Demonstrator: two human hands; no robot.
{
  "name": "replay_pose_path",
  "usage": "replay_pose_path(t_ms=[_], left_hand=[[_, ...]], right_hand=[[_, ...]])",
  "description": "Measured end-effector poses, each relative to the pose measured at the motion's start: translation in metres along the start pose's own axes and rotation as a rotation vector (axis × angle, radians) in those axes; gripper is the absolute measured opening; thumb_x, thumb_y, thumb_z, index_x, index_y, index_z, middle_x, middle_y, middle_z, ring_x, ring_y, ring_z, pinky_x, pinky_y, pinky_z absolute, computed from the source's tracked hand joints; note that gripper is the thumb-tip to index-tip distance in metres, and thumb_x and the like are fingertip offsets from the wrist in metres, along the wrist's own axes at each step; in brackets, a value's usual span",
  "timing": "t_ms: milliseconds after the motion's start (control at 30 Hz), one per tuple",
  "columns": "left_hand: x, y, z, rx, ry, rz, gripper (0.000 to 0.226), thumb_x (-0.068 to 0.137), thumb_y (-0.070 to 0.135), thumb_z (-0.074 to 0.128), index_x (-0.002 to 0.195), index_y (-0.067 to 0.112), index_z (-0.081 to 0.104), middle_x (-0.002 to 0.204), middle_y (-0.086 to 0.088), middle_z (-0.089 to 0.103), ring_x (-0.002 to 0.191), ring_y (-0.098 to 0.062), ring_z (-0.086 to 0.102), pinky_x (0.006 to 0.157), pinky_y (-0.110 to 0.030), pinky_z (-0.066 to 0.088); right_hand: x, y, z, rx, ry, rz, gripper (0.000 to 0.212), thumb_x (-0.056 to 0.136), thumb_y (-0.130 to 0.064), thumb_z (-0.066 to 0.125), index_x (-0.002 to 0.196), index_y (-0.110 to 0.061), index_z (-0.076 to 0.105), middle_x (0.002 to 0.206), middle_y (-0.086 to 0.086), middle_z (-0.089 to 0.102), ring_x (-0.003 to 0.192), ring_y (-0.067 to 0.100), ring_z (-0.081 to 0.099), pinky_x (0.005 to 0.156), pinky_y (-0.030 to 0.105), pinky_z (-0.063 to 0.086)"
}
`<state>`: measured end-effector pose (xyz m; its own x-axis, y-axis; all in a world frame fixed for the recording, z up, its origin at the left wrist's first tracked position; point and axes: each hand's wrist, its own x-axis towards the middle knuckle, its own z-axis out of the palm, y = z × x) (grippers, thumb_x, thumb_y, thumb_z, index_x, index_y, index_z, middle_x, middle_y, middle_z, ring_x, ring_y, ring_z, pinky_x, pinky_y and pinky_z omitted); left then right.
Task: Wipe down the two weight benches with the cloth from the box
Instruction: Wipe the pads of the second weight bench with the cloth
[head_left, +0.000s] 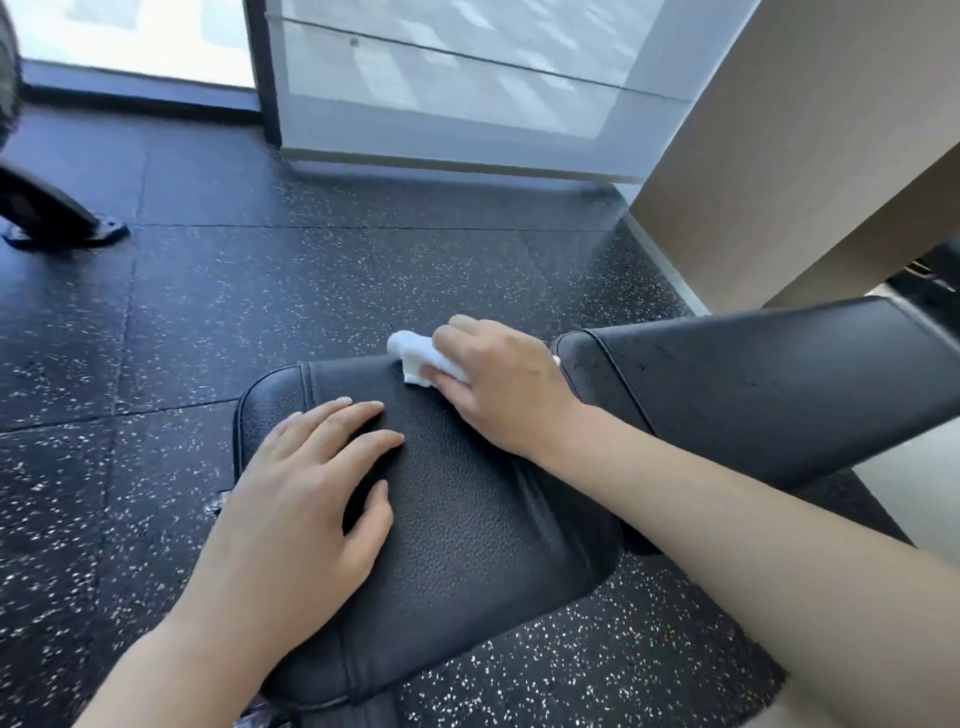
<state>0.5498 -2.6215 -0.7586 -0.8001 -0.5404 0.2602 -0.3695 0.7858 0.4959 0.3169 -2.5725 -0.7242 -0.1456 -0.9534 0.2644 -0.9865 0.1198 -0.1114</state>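
- Cloth (418, 358), white and bunched, sits at the far edge of the seat pad (467, 499), right by the gap where the seat pad meets the back pad (769, 384).
- Her or his right hand (501, 387) is curled down over the cloth, fingers closed on it and pressing it onto the black leather-look cover; most of the cloth is hidden under the palm.
- On the near-left part of the seat pad the left hand (306, 499) lies flat, fingers spread and straight, holding nothing, seemingly steadying the bench.
- To my eye the step in hand is wiping the far end of the seat pad; the back pad, rising to the right of it, shows fine specks and looks not yet wiped.
- Doing it well probably means opening the cloth flatter so more of it meets the surface, drawing it in overlapping strokes from the far edge toward the near one, and running it along the stitched seam and into the gap beside the back pad.
- The left hand should shift off the seat pad so its patch is wiped too.
- The second bench and the box are not in view from here.
- No brand, label or writing can be read on the pads, the cloth or the speckled rubber floor (218, 291) around the seat pad.
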Motion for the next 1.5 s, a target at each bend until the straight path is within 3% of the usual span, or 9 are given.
replay_pose_path(t_ms=[267,600,733,867,1000,1067,1233,1400,1500], left_hand=[[0.016,0.007,0.009,0.028,0.071,-0.099,0.045,0.092,0.036,0.051,0.128,0.018,0.071,0.147,-0.004,0.059,0.143,-0.030,0.048,0.121,-0.054,0.037],[0.024,0.012,0.018,0.136,0.185,-0.235,0.049,0.089,0.031,0.061,0.134,0.012,0.066,0.148,-0.010,0.058,0.143,-0.035,0.048,0.119,-0.059,0.037],[0.026,0.018,0.010,0.103,0.199,-0.327,0.044,0.089,0.021,0.063,0.131,0.007,0.068,0.146,-0.014,0.059,0.141,-0.037,0.050,0.118,-0.057,0.038],[0.024,0.021,0.005,0.092,0.175,-0.363,0.043,0.088,0.017,0.059,0.129,0.006,0.068,0.145,-0.016,0.059,0.139,-0.038,0.051,0.119,-0.055,0.038],[0.027,0.030,-0.004,0.120,0.076,-0.437,0.046,0.090,0.017,0.056,0.134,0.009,0.066,0.150,-0.014,0.056,0.145,-0.036,0.046,0.123,-0.057,0.032],[0.029,0.037,-0.004,0.124,0.040,-0.489,0.048,0.088,0.012,0.061,0.136,0.009,0.064,0.154,-0.013,0.053,0.148,-0.035,0.044,0.124,-0.060,0.030],[0.034,0.045,0.013,0.176,0.059,-0.581,0.050,0.089,0.021,0.047,0.137,0.013,0.059,0.157,-0.010,0.049,0.152,-0.032,0.038,0.128,-0.058,0.021],[0.030,0.040,0.023,0.222,0.079,-0.586,0.050,0.089,0.022,0.052,0.138,0.016,0.055,0.159,-0.007,0.045,0.155,-0.030,0.033,0.130,-0.055,0.017],[0.035,0.042,0.024,0.224,0.079,-0.606,0.048,0.086,0.021,0.054,0.134,0.015,0.055,0.151,-0.011,0.050,0.153,-0.030,0.034,0.129,-0.055,0.020]], right_hand=[[0.019,0.075,-0.001,0.053,-0.137,0.360,0.032,0.102,-0.042,0.057,0.078,-0.020,0.050,0.083,-0.003,0.053,0.088,0.030,0.058,0.070,0.038,0.035],[0.051,0.035,0.008,0.143,-0.184,0.104,0.028,0.097,-0.044,0.060,0.081,-0.022,0.060,0.081,-0.007,0.053,0.076,0.019,0.055,0.067,0.034,0.037],[0.038,0.008,-0.002,0.285,-0.238,0.169,0.023,0.099,-0.041,0.062,0.091,-0.020,0.066,0.086,-0.006,0.054,0.081,0.021,0.057,0.069,0.037,0.042],[-0.011,-0.034,-0.013,0.280,-0.107,0.270,0.014,0.096,-0.019,0.070,0.108,-0.011,0.070,0.095,0.006,0.060,0.089,0.028,0.060,0.076,0.040,0.048],[-0.024,-0.020,-0.035,0.108,-0.310,0.128,0.036,0.091,-0.011,0.072,0.127,-0.006,0.069,0.103,0.015,0.065,0.087,0.038,0.061,0.073,0.048,0.053],[-0.008,0.009,-0.048,0.037,-0.398,0.184,0.034,0.094,-0.013,0.068,0.128,-0.011,0.069,0.105,0.014,0.064,0.090,0.039,0.060,0.073,0.050,0.051],[0.047,0.047,-0.028,0.084,-0.482,0.408,0.029,0.105,-0.037,0.052,0.111,-0.014,0.069,0.108,0.010,0.056,0.104,0.032,0.054,0.083,0.044,0.046],[0.107,-0.022,0.031,0.239,-0.604,0.182,0.040,0.102,-0.049,0.050,0.078,-0.018,0.061,0.088,-0.001,0.047,0.094,0.027,0.055,0.069,0.037,0.038],[0.141,-0.070,0.055,0.368,-0.756,0.013,0.040,0.101,-0.047,0.051,0.073,-0.020,0.046,0.082,-0.003,0.044,0.086,0.025,0.054,0.065,0.033,0.032]])
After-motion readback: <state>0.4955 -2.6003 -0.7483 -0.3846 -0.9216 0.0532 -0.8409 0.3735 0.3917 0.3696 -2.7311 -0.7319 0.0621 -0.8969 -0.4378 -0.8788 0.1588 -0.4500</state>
